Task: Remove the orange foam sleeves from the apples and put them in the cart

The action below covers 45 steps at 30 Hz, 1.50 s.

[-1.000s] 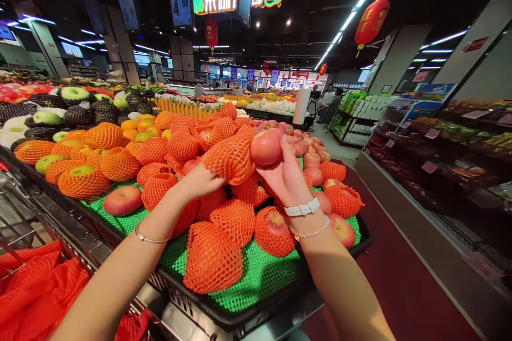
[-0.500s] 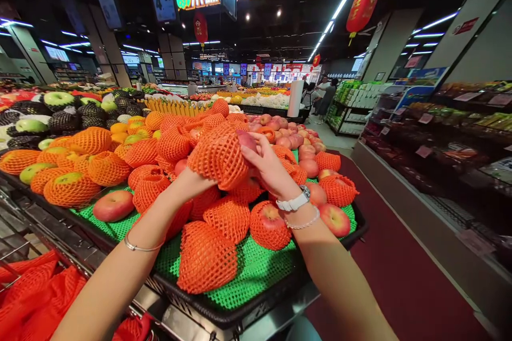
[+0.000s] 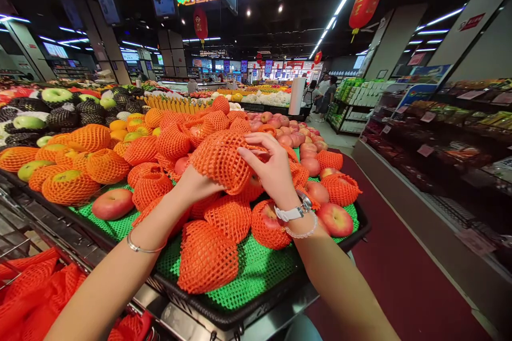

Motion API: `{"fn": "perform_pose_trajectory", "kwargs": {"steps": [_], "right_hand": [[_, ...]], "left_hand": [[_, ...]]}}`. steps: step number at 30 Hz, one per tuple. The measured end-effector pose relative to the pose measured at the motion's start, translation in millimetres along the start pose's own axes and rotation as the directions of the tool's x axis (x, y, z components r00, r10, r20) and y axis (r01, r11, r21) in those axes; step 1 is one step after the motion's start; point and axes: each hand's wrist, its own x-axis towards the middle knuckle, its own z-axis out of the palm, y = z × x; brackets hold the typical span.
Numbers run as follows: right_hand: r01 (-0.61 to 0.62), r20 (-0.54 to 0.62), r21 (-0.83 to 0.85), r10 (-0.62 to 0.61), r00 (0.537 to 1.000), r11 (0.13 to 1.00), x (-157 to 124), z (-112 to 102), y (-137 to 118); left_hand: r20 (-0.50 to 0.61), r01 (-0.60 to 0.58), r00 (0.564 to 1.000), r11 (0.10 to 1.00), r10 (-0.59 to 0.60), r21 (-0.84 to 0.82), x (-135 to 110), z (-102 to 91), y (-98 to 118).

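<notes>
Apple [image 3: 256, 159]: nearly hidden inside orange foam net [image 3: 222, 162], held above the display tray [image 3: 280, 298]. My left hand [image 3: 196, 184] grips the net; my right hand [image 3: 272, 168] presses on top. Step: sleeving. Next, I judge: pull net fully over.
</notes>
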Motion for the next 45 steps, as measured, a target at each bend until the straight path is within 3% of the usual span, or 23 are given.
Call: {"fn": "perform_pose_trajectory", "kwargs": {"steps": [3,5,9,14,18,23,27,30,33,37,41,45], "right_hand": [[-0.039,-0.003,0.043,0.039,0.999,0.998,0.8,0.5,-3.3],[-0.124,0.009,0.170,0.125,0.992,0.978,2.9,0.4,-1.4],[-0.275,0.045,0.423,0.284,0.958,0.863,9.1,-3.2,7.0],[-0.240,-0.033,0.444,0.284,0.958,0.863,13.5,-6.5,16.0],[-0.242,-0.051,0.456,0.296,0.954,0.856,12.2,-1.7,16.2],[-0.289,0.071,0.483,0.292,0.954,0.826,5.1,7.9,7.2],[-0.308,0.234,0.450,0.222,0.946,0.838,-3.5,18.0,3.6],[-0.305,0.275,0.437,0.198,0.941,0.846,-7.1,24.0,6.0],[-0.246,0.176,0.418,0.187,0.966,0.875,-5.0,23.3,10.3],[-0.098,-0.022,0.342,0.112,0.994,0.935,1.4,16.4,14.8],[0.000,-0.067,0.235,0.016,0.998,0.972,1.4,12.4,15.3],[0.080,-0.062,0.118,-0.073,0.995,0.990,-2.7,10.7,11.9]], "left_hand": [[-0.036,-0.004,0.999,0.999,0.005,0.041,1.0,1.2,0.1],[-0.061,-0.035,0.997,0.999,0.036,0.015,2.1,1.6,2.1],[-0.065,-0.023,0.998,0.993,0.015,-0.117,6.6,4.8,10.3],[-0.047,0.052,0.996,0.926,-0.076,-0.375,13.1,11.1,24.3],[-0.085,0.131,0.980,0.906,-0.179,-0.402,16.4,7.2,31.0],[-0.159,0.213,0.933,0.853,-0.322,-0.476,19.8,-3.4,25.2],[-0.257,0.297,0.849,0.819,-0.462,-0.491,22.5,-11.2,17.4],[-0.290,0.348,0.790,0.784,-0.540,-0.513,22.9,-14.4,14.3],[-0.208,0.388,0.779,0.715,-0.592,-0.582,21.1,-14.2,14.3],[0.004,0.431,0.758,0.497,-0.652,-0.753,19.1,-9.7,19.5],[0.164,0.409,0.797,0.318,-0.582,-0.855,19.5,-7.2,28.9],[0.227,0.405,0.854,0.323,-0.468,-0.856,20.4,-6.7,34.6]]}}
